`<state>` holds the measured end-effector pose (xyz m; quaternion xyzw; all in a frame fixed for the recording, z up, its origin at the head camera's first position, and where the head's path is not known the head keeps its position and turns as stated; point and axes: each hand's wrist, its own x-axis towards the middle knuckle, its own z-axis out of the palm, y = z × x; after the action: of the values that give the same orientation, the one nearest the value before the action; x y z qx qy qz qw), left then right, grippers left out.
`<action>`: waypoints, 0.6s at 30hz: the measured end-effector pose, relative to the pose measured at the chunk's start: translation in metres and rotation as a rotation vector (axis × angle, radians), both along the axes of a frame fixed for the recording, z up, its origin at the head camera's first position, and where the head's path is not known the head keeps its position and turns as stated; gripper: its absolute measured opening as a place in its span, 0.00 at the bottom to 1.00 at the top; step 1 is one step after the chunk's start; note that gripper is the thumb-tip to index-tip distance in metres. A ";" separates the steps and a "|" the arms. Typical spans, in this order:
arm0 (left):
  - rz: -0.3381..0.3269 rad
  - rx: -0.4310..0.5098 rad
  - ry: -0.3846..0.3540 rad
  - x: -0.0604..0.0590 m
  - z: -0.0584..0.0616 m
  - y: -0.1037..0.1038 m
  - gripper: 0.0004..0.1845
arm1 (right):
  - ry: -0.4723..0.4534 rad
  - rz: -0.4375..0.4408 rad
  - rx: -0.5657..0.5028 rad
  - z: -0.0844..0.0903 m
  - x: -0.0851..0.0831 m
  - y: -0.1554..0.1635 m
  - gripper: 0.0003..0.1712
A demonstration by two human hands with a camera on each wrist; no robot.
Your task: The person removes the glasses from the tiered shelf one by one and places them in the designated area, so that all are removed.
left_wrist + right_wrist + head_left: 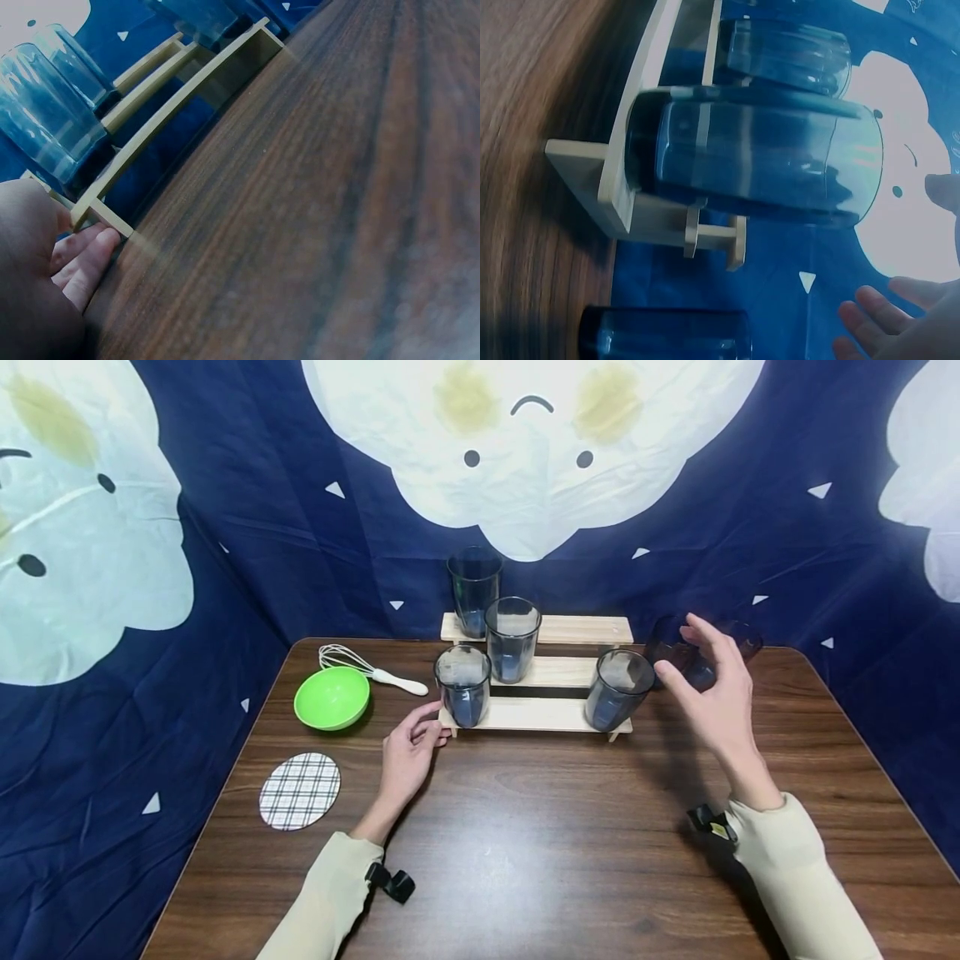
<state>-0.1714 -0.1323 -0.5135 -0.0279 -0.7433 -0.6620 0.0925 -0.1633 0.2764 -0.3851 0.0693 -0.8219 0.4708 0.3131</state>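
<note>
A three-step wooden rack (536, 714) carries several tinted glasses. On its lowest step stand a front left glass (463, 689) and a front right glass (618, 691). The middle step bears another glass (513, 639), the top step a taller-looking one (474, 593). My left hand (408, 752) holds the rack's lower left end, fingers curled against its side piece (111, 217). Beside the front right glass, my right hand (716, 702) is raised with thumb and fingers spread. In the right wrist view, its fingers (881, 311) are apart from that glass (757, 157).
Dark glasses (667, 647) stand on the table right of the rack, partly behind my right hand. To the left are a green bowl (332, 700), a white whisk (397, 682) and a round checked coaster (300, 791). A blue patterned cloth (247, 560) hangs behind the table.
</note>
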 end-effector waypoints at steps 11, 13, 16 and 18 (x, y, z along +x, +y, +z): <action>0.007 -0.010 -0.001 0.000 -0.001 0.000 0.18 | -0.060 0.041 0.094 -0.004 0.002 -0.011 0.45; 0.006 -0.007 -0.009 0.000 0.000 0.000 0.18 | -0.070 0.048 0.114 -0.005 0.002 -0.013 0.47; 0.003 -0.005 -0.011 0.000 0.000 -0.001 0.18 | -0.095 0.062 0.139 -0.006 0.003 -0.016 0.48; 0.002 -0.008 -0.008 0.000 0.000 -0.001 0.18 | -0.114 0.076 0.152 -0.007 0.003 -0.017 0.50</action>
<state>-0.1714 -0.1331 -0.5139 -0.0250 -0.7461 -0.6592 0.0903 -0.1605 0.2594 -0.3917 0.0972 -0.8685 0.4216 0.2417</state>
